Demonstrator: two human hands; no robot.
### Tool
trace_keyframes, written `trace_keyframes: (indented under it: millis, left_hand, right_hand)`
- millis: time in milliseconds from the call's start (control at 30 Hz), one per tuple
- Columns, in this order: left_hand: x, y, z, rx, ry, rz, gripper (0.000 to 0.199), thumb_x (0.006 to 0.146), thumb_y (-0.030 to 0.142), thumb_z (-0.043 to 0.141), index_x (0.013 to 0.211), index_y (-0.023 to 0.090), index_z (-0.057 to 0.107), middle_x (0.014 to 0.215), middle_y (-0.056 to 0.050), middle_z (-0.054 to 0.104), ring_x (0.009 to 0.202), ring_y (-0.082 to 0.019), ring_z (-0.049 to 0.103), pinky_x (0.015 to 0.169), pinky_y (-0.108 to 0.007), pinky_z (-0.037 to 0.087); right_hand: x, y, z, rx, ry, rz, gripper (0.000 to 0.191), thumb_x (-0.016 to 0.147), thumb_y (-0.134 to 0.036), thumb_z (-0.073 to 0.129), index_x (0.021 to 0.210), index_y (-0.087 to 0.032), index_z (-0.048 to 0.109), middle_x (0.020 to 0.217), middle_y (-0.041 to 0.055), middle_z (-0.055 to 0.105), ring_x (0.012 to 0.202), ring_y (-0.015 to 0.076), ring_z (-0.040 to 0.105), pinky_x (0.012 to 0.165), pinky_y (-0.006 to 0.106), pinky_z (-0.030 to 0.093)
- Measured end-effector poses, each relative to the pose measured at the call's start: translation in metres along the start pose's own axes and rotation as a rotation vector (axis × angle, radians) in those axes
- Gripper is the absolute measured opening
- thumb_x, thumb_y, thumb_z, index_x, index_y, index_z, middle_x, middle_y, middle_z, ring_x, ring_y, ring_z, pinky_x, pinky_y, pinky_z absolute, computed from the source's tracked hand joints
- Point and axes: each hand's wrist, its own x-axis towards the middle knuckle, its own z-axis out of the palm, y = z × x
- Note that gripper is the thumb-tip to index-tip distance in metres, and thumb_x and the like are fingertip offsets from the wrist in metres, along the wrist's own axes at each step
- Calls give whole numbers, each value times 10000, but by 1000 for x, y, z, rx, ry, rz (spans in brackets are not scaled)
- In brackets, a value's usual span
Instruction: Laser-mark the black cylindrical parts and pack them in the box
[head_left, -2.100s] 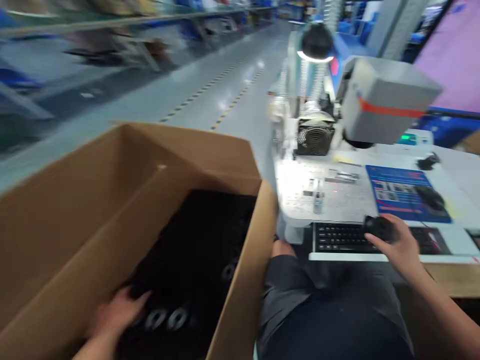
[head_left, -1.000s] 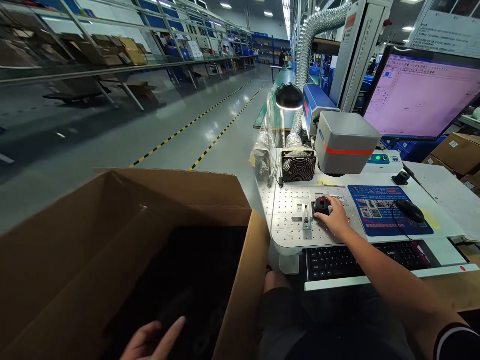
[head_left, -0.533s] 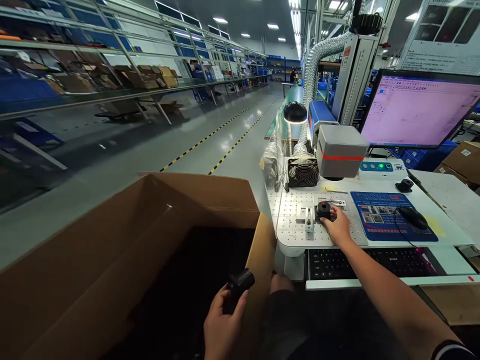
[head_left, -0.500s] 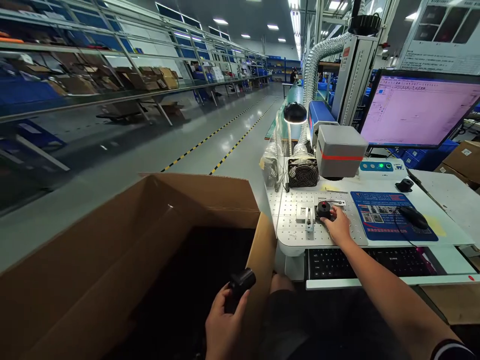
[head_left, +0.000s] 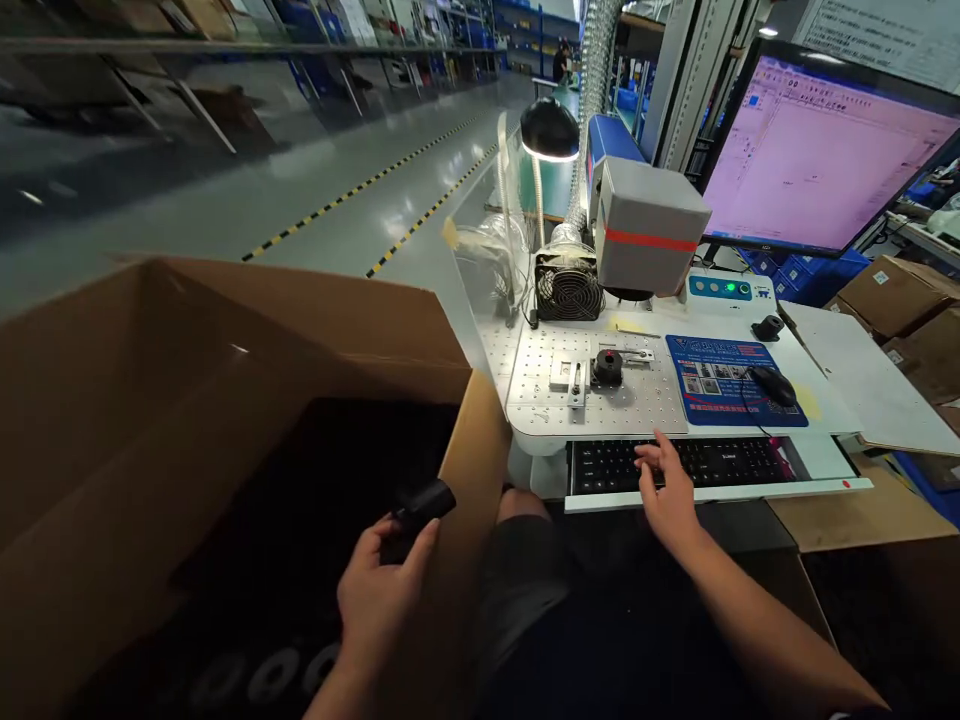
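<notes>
Holds a black cylindrical part (head_left: 429, 503) in the left hand (head_left: 379, 592) — with fingers closed around it and the far end jutting toward the right wall of the cardboard box (head_left: 474, 450). Has dark contents deep in that box, too dim to make out, with at least 2 pale rings (head_left: 274, 675) near the bottom of the view. Stretches the right hand (head_left: 667, 500) over the keyboard (head_left: 611, 465), with fingers parted and nothing held; cannot tell about contact with the keys. Has a black round part (head_left: 607, 370) standing on the perforated plate (head_left: 626, 412), just right of a metal bracket (head_left: 576, 385) and well apart from both hands, with a small red spot on top. Faces a grey machine head (head_left: 652, 225) behind the plate, a lit lamp (head_left: 550, 128) to its left, and a mouse (head_left: 774, 385) on a blue mat (head_left: 701, 350) to the right.
</notes>
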Motion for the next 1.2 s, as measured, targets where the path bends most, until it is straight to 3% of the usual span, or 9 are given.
trace_keyframes:
  millis: [67,167,533,700,867,1033,1133,1200]
  left_hand:
    - [-1,0,2,1,-17,10,581,605,672,727,967,227,629,1168,-114,701,1160,-382,623,1081,-538,451]
    - [-2,0,3,-22,-31,4,548,626,654,752,951,231,628,1201,-98,699,1157,-367,630,1082,-544,456]
    - [-3,5,-1,-52,-51,-53,579,621,664,743,981,223,637,1164,-108,704,1110,-363,643,1030,-523,482]
    - [-1,0,-2,-18,-45,-30,563,616,679,731,952,239,623,1209,-87,702,1119,-356,644,1025,-515,475]
    - [2,2,-5,7,-59,-49,582,611,700,712,959,242,623,1238,-95,695,1134,-372,629,1026,-517,468]
    - [5,-2,-6,-39,-65,-43,585,602,707,721,949,247,621,1248,-98,694,1215,-382,594,1051,-500,454]
    - [7,-5,-7,-50,-84,-31,583,610,717,717,933,243,614,1252,-107,693,1191,-387,607,1024,-488,467]
    - [8,-3,-10,-55,-96,-45,587,602,722,710,918,238,614,1240,-112,697,1169,-392,614,989,-474,484]
  right_hand:
    - [-25,8,-3,-33,-48,-2,586,992,-219,420,1569,-272,333,1197,82,715,1008,217,727,964,460,588]
    - [-42,19,-1,-94,-70,-9,583,996,-205,403,1572,-281,347,1195,89,717,1028,236,724,954,485,601]
    - [-30,18,-4,-131,-66,-34,584,990,-221,425,1568,-273,363,1205,102,709,1054,258,709,964,530,592]
    - [11,6,-2,-146,-23,-117,494,977,-251,474,1471,-255,480,1214,95,711,1078,261,688,1001,512,557]
    - [80,-4,15,-154,5,-136,418,941,-312,531,1347,-223,570,1238,124,682,1048,270,667,1006,508,537]
    - [145,-7,42,-235,5,-54,671,842,-474,703,1407,-162,518,1395,207,570,1227,346,578,1068,544,476]
    - [169,-10,55,-325,-18,23,809,793,-549,751,1438,-145,479,1459,219,515,1359,374,479,1121,517,415]
    - [179,-15,61,-395,-70,110,792,793,-582,746,1411,-150,501,1433,206,533,1343,363,494,1107,471,413]
